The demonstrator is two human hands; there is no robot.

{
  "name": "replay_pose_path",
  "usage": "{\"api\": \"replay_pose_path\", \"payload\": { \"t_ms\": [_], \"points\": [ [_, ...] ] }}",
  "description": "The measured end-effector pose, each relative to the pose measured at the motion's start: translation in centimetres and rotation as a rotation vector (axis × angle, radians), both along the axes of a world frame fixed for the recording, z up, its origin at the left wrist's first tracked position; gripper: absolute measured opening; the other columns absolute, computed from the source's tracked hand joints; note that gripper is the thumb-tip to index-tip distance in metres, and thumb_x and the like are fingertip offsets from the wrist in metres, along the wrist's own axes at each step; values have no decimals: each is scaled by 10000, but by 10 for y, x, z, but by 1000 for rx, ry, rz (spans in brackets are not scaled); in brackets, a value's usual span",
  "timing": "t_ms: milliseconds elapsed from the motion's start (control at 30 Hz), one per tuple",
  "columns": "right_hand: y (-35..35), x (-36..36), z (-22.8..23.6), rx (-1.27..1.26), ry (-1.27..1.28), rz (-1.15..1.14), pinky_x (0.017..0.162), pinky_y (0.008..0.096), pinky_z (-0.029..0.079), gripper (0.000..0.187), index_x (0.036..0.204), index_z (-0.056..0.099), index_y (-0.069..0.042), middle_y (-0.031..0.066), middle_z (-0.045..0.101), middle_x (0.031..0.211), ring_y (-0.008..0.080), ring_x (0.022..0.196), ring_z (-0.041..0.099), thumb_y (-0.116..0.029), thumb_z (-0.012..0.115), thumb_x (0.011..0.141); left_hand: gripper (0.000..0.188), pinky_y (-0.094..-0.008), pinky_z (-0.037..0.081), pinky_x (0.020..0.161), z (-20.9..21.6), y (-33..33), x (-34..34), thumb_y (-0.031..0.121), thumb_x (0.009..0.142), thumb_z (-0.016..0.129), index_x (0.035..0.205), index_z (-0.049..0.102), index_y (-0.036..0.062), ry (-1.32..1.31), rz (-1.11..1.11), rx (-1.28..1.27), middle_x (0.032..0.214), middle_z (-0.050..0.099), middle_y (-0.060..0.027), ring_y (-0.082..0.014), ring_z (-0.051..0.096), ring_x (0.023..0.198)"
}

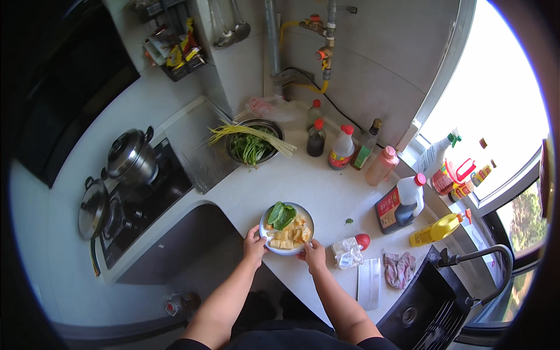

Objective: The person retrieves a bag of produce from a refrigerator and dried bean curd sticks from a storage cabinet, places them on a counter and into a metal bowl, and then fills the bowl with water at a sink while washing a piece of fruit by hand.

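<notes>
A round plate (301,209) with a pale bluish rim is held between my two hands at the counter's front edge. On it lie a glossy green leafy piece (282,216) and several pale yellow, browned chunks (284,240). My left hand (255,245) grips the plate's left rim, and my right hand (314,255) grips the lower right rim. Their undersides are hidden, and I cannot tell whether the plate touches the counter. Right of my right hand sit a clear-wrapped white package (347,253) and a red round thing (363,241).
A metal bowl of greens (252,147) with long yellowish stalks stands at the back. Several bottles (341,149) line the wall; a large dark jug (399,205) stands right. A flat silvery rectangle (368,283) and cloth (399,269) lie beside the black sink (411,315). Left is a stove with a pot (129,157).
</notes>
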State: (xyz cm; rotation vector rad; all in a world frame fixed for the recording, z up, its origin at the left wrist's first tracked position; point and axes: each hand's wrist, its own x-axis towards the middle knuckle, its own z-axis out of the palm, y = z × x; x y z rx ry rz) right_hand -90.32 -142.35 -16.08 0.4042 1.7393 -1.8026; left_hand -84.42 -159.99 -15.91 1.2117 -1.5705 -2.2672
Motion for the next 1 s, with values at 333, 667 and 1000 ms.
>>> {"api": "replay_pose_path", "payload": {
  "t_ms": [333,667,1000],
  "points": [
    [-62,-84,-18,61,-10,-314,524,285,541,242,1093,538,1,108,610,842,174,626,620,-96,442,893,483,-329,516,645,-26,-66,-136,-41,863,448,1307,329,109,-41,-252,-17,1112,570,-105,-189,575,923],
    [-85,-74,-36,216,39,-656,470,273,523,204,1017,596,2,87,621,768,163,546,605,-116,539,861,520,-250,488,601,-46,-86,-157,-63,834,501,1320,363,60,-21,-454,-65,1094,563,-61,-138,565,858],
    [-153,-69,14,286,442,-680,452,239,420,149,859,588,-7,43,585,634,85,513,528,-156,581,857,403,-420,451,744,5,-220,-198,431,873,494,1087,461,92,63,182,58,1073,464,-91,-226,505,873]
  ]
}}
